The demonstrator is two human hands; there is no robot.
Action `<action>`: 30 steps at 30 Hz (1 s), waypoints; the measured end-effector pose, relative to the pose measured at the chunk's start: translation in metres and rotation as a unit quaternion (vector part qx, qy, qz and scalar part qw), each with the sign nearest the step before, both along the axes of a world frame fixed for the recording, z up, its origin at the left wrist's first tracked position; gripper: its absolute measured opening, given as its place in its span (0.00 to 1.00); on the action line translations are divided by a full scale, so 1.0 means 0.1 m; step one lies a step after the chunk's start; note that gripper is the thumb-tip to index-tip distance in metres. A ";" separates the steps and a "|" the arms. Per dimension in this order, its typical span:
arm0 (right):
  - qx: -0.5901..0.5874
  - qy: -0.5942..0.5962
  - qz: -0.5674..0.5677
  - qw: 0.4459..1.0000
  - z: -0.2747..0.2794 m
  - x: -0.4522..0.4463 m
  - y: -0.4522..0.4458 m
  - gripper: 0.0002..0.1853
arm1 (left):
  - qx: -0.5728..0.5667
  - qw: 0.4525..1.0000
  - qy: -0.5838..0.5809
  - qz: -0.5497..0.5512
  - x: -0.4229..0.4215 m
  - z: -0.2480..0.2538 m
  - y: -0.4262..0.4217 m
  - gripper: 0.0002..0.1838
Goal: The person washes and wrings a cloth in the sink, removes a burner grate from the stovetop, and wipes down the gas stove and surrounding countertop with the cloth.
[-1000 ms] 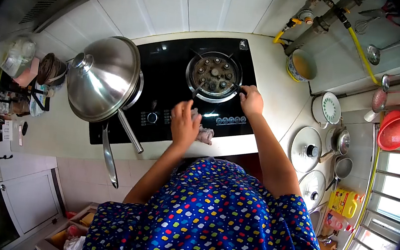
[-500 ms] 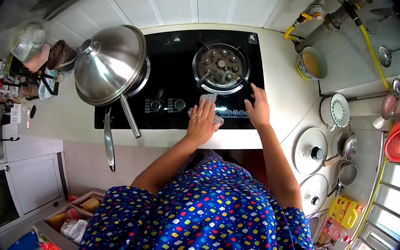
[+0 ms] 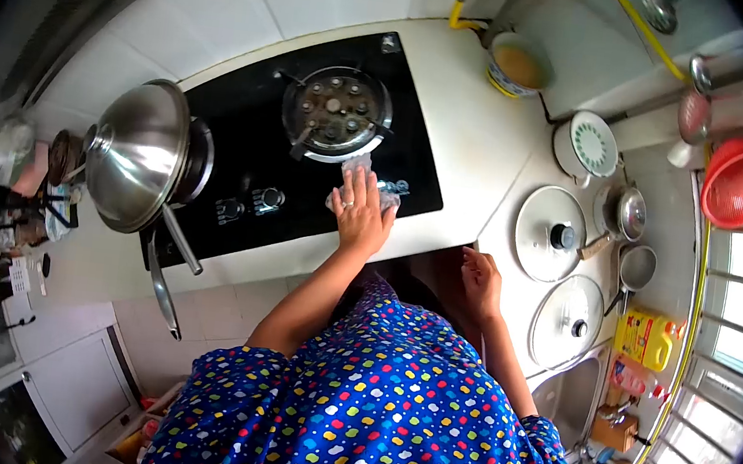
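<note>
My left hand [image 3: 360, 217] presses a crumpled grey cloth [image 3: 387, 199] against the black glass of the gas stove [image 3: 256, 118], near its front right edge and just below the round burner [image 3: 334, 110]. A ring shows on one finger. My right hand [image 3: 481, 286] hangs off the counter's front edge, its fingers loosely curled and nothing visible in them. On the stove's left burner stands a steel pan with a tall domed lid [image 3: 135, 155], handles pointing forward.
Two glass lids [image 3: 535, 242] lie on the counter to the right, beside a white enamel pot [image 3: 573, 154] and small saucepans. Farther right are a sink [image 3: 568, 396], a yellow jug [image 3: 645, 338] and a red strainer [image 3: 737, 187]. A bowl [image 3: 516, 67] stands at the back.
My right hand has drawn back from the burner to the counter's front edge. My left hand has come down onto the cloth. The view has turned and shifted.
</note>
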State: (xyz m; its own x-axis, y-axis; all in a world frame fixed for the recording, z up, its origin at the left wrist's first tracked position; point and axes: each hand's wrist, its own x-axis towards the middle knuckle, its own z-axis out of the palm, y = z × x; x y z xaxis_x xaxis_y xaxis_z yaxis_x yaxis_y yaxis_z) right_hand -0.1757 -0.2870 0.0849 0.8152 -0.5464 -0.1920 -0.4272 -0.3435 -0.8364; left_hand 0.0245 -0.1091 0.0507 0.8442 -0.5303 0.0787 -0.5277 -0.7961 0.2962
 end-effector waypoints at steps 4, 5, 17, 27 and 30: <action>-0.049 0.008 0.007 0.999 0.02 -0.21 -0.05 0.17 | 0.014 1.000 -0.024 0.012 0.09 -0.02 -0.36 0.43; -0.047 0.007 0.007 0.999 0.03 -0.27 -0.08 0.17 | 0.015 0.999 -0.030 0.025 0.09 -0.02 -0.39 0.42; -0.220 -0.026 -0.037 0.974 -0.06 -0.79 -0.31 0.18 | 0.036 0.988 -0.044 0.143 0.25 -0.10 -0.01 0.40; -0.253 -0.081 0.042 0.963 -0.19 -0.15 -0.28 0.20 | -0.006 0.999 -0.030 -0.035 0.34 -0.07 -0.72 0.37; -0.291 -0.080 0.068 0.951 -0.20 0.00 -0.28 0.18 | -0.036 0.998 -0.023 -0.041 0.42 -0.04 -0.87 0.37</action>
